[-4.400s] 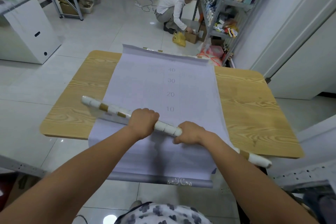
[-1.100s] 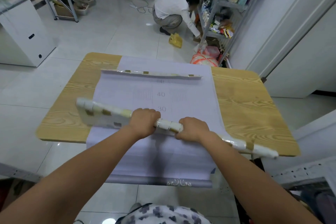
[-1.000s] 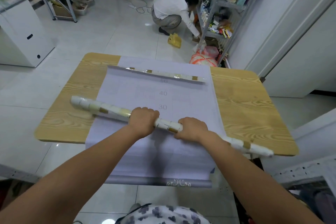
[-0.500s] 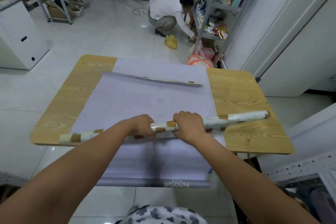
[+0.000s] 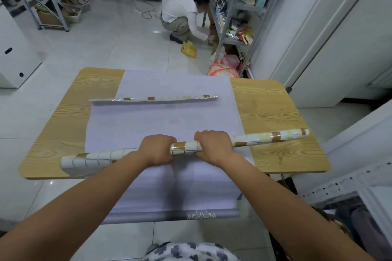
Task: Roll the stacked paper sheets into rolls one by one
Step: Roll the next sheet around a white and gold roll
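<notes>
Over the near half of the bench (image 5: 273, 112), the tile-patterned roll (image 5: 184, 148) has swung round since a second ago. Its right end now points out toward the bench's right side and its left end sits over the near left edge, with the left hand (image 5: 158, 150) and right hand (image 5: 214, 146) both wrapped round its middle, close together. I judge this roll finished and ready to set aside, leaving the stacked sheets (image 5: 161, 121), whose top sheet has a curled far edge (image 5: 152, 98), to be rolled next.

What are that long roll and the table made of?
The roll looks like glossy paper or film printed with white and tan tiles; light glints off it. The table is likely laminate board, matte, with printed-looking wood grain.
</notes>
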